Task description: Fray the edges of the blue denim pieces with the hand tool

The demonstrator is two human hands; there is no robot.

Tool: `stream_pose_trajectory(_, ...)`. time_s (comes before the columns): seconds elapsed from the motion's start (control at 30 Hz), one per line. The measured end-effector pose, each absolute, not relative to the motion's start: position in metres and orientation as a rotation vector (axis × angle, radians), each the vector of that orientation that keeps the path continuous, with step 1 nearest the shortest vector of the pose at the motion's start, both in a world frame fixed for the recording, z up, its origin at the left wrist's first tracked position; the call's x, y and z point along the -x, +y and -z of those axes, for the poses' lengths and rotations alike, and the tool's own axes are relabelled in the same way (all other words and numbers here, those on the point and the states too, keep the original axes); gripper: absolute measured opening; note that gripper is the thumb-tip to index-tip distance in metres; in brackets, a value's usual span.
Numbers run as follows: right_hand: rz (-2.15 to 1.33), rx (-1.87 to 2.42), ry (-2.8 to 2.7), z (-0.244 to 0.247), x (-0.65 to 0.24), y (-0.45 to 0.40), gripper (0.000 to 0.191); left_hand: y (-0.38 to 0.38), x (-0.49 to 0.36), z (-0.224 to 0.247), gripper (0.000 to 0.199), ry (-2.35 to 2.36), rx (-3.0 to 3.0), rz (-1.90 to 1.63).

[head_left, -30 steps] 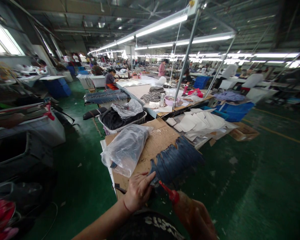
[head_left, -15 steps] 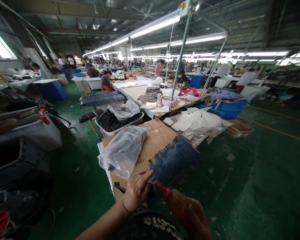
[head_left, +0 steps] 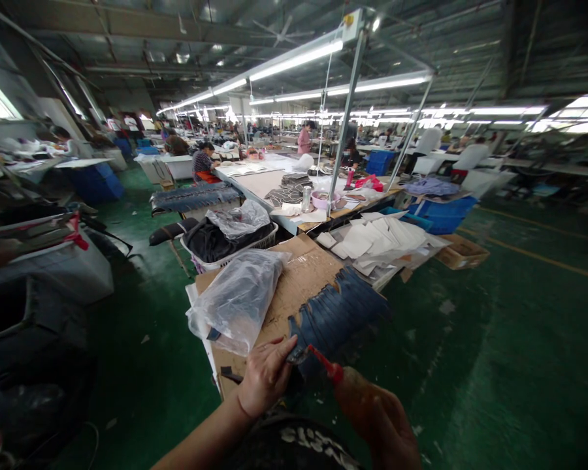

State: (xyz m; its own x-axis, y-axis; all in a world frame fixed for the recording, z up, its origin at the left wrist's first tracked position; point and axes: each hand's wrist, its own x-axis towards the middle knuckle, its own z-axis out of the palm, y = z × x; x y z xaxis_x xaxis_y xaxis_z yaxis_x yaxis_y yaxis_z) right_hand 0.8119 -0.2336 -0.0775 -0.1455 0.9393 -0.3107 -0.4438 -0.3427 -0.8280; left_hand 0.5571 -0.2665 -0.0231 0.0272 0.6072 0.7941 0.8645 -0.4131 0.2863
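Note:
My left hand (head_left: pixel 266 376) pinches the end of a small denim piece (head_left: pixel 298 354) at the near edge of the cardboard-topped table (head_left: pixel 304 261). A bottle with a red nozzle (head_left: pixel 334 372) is gripped in my right hand (head_left: pixel 389 424), its tip pointing at the denim piece and close to it. Overlapping dark blue denim pieces (head_left: pixel 340 313) lie in a row along the table's right side, just beyond my hands. Left of them rests a clear plastic bag (head_left: pixel 240 297).
Behind the table stand a white basket (head_left: pixel 269 238) of black cloth and a pile of pale sheets (head_left: pixel 382 238). A large worktable (head_left: pixel 259 179) lies farther back, with a metal post (head_left: pixel 347 124). White bins (head_left: pixel 88 267) stand at left. Several people work in the background.
The red nozzle has shifted slightly up and stands out more clearly beside the denim piece. The whole view has turned a little, so the surroundings sit slightly farther left.

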Motion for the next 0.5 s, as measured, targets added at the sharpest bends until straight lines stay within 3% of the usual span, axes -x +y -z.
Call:
stream_pose_trajectory(0.1,-1.683,1.086,-0.668,0.085,-0.824,-0.223,0.041,-0.259,-0.555,0.021,0.034,-1.592,1.992,1.411)
stream_pose_trajectory(0.23,-1.729,0.973,-0.748,0.086,-0.835,-0.212,0.048,-0.233,-0.552,0.005,0.026,-2.039,2.013,1.723)
stream_pose_trajectory(0.37,-1.726,0.932,-0.816,0.082,-0.844,-0.197,0.045,-0.189,-0.554,-0.014,0.035,-2.531,2.156,2.212)
stream_pose_trajectory(0.5,-1.644,0.898,-1.286,0.065,-0.85,-0.171,0.041,-0.141,-0.567,-0.026,0.041,-2.602,2.336,2.293)
